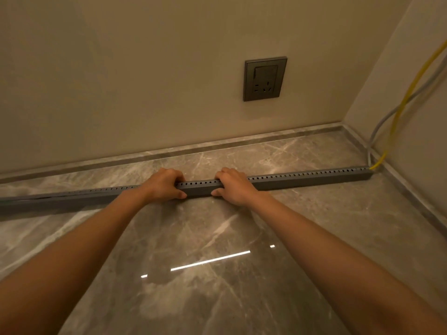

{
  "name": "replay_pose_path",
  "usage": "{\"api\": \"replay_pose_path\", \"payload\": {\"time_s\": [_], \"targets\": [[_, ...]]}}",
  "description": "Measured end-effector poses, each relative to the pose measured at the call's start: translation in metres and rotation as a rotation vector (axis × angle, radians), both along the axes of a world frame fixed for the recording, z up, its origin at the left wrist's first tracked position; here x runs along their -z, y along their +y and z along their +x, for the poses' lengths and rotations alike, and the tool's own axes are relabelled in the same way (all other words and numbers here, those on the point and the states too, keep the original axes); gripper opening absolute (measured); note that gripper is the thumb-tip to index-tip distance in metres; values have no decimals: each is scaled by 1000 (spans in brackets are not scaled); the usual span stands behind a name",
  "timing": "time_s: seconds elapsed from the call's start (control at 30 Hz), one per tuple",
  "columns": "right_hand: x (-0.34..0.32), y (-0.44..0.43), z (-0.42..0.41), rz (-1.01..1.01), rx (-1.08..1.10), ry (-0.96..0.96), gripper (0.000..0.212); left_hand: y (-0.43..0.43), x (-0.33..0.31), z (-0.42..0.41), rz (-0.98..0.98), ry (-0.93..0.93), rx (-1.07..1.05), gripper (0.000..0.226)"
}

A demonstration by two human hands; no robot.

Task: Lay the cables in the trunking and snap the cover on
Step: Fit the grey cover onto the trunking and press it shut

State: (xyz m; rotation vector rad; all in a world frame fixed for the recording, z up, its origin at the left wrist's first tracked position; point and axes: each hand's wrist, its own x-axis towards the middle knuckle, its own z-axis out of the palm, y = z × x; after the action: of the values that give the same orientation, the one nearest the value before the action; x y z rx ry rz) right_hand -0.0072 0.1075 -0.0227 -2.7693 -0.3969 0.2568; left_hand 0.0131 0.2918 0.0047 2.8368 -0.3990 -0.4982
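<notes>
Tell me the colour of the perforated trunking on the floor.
Grey: the long perforated trunking, clearest in head view.

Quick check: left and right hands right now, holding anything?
Left hand: grips the grey trunking, fingers curled over its top, thumb on the near side.
Right hand: grips the same trunking, close beside the left.

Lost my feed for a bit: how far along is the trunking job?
Done: yellow cable and grey cable enter the trunking at its right end, which looks closed up. In hand: left hand and right hand grip it mid-length, seemingly pressing the cover down. Left: a dark seam left of the hands suggests the cover isn't seated there yet.
</notes>
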Motion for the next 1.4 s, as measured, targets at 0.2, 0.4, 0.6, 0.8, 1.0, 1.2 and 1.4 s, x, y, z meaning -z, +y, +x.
{"api": "replay_pose_path", "payload": {"time_s": [0.2,0.4,0.6,0.8,1.0,1.2,1.4], "targets": [[4,35,-3,11,56,-38,36,24,5,4,43,-29,43,32],[2,40,-3,-33,52,-69,31,26,15,-4,68,-186,133,32],[-2,43,-4,-13,115,-28,32,34,14,1,-23,-169,168,35],[0,56,-4,132,194,16,32,53,8,5,-187,-58,83,33],[0,63,-4,171,239,-6,31,53,11,5,4,-138,154,29],[-7,64,0,135,219,44,32,55,12,9,-55,-110,130,31],[-8,76,5,27,142,95,32,68,10,14,15,34,143,36]]}}
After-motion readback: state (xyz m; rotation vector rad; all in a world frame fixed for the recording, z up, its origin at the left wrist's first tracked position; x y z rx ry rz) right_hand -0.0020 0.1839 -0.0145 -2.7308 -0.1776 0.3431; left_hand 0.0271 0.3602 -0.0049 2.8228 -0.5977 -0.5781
